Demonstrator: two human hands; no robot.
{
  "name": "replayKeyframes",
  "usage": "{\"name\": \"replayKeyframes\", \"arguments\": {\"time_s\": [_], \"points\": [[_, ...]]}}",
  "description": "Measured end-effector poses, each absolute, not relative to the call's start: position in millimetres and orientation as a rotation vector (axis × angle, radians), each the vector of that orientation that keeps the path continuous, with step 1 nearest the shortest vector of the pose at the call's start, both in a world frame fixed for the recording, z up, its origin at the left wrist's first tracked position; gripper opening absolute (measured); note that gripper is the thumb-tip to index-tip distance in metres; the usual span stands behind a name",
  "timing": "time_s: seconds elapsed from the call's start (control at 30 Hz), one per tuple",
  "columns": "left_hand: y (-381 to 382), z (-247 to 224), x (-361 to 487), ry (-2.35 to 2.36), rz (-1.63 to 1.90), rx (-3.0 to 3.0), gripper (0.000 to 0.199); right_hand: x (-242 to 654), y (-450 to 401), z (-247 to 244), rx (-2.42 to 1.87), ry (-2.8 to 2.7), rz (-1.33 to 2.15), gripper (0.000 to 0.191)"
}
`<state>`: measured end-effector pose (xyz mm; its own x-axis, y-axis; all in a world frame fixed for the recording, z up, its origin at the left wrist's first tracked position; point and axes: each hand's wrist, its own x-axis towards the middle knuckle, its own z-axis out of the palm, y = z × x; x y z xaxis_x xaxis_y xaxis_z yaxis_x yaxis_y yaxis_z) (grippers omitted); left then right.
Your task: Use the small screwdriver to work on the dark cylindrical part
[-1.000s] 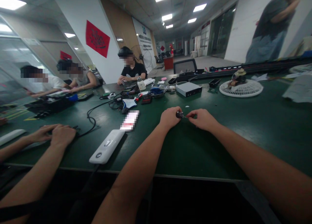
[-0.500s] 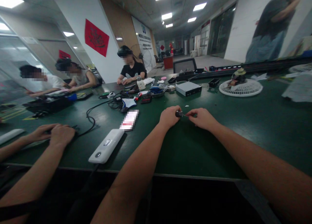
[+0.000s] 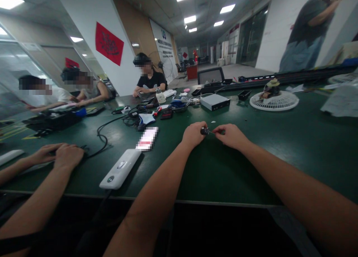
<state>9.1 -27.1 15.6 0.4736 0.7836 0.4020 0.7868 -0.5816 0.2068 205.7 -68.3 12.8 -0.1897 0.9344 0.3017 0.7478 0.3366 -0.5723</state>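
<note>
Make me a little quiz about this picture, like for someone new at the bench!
1. True or false: the person's left hand and right hand hold a small dark part between them.
2. Which is closer to those hands? A) the flat silver box B) the round white fan grille
3. Fill in the blank: the bench top is ____.

Key: 1 true; 2 A; 3 dark green.
</note>
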Motion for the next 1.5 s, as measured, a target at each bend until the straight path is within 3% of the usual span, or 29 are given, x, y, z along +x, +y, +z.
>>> {"name": "replayKeyframes", "arguments": {"time_s": [0.57,1.03,1.5], "points": [[-19.0,8.3,6.0,-1.343,-0.83,-2.742,0.016,203.3,-67.2,10.7,-1.433,-2.043,0.36,0.029],[-21.6,13.2,3.5,-1.335,-0.964,-2.732,0.017,202.8,-68.5,10.1,-1.274,-1.888,0.619,0.029],[-23.7,9.7,6.6,-1.283,-0.908,-2.766,0.016,204.5,-64.9,7.6,-1.335,-1.992,0.394,0.027]]}}
